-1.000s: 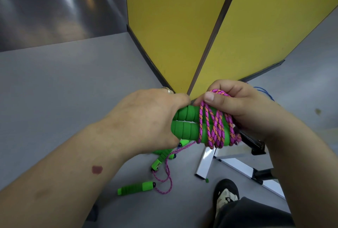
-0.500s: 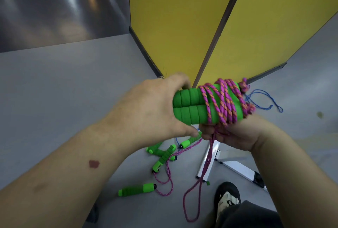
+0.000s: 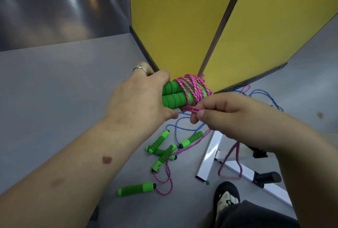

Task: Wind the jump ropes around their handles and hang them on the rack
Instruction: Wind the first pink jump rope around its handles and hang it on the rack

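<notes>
My left hand (image 3: 140, 99) grips two green foam handles (image 3: 173, 96) held side by side. A pink-and-orange rope (image 3: 193, 86) is wound many times around their right half. My right hand (image 3: 225, 112) pinches the loose end of that rope just below the handles, and a loop of it (image 3: 230, 161) hangs down toward the floor. On the grey floor below lie several more green handles (image 3: 161, 147) with blue (image 3: 182, 129) and pink ropes (image 3: 164, 182) tangled among them.
A yellow folding screen (image 3: 182, 26) stands right behind the hands. White metal legs of a rack base (image 3: 208, 156) lie on the floor at lower right, beside my shoe (image 3: 226, 198). More blue rope (image 3: 265, 96) trails at the right.
My right hand came from under the handles to their near side and now pinches the rope end. The handles moved slightly left and the camera tilted down, showing more floor.
</notes>
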`<state>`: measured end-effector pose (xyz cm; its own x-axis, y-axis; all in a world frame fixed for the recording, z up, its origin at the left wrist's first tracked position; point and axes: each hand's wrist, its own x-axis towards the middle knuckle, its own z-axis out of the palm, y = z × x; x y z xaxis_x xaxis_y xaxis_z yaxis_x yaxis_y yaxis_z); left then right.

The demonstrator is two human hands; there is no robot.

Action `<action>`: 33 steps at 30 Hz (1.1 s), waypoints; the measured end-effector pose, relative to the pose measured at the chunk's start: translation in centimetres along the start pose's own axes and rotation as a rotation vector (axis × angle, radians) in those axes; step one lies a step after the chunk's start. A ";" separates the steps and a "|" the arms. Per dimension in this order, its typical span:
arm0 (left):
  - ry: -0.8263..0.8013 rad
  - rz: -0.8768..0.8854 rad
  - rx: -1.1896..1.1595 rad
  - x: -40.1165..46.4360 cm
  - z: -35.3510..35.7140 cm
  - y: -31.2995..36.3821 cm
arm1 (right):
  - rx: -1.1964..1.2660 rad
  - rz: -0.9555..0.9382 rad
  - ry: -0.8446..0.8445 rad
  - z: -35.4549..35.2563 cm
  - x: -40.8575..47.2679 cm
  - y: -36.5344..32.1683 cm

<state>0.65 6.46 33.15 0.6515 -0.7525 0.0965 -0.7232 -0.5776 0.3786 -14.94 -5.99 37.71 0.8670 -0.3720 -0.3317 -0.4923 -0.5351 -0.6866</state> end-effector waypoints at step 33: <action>-0.087 0.192 0.112 -0.2 1.4 0.5 | 0.458 -0.445 0.286 0.4 0.6 0.8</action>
<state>-0.20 5.89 32.03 0.4803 -0.8739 0.0751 -0.8563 -0.4487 0.2560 -14.80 -6.31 36.70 0.8931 -0.4105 0.1840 0.0412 -0.3326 -0.9422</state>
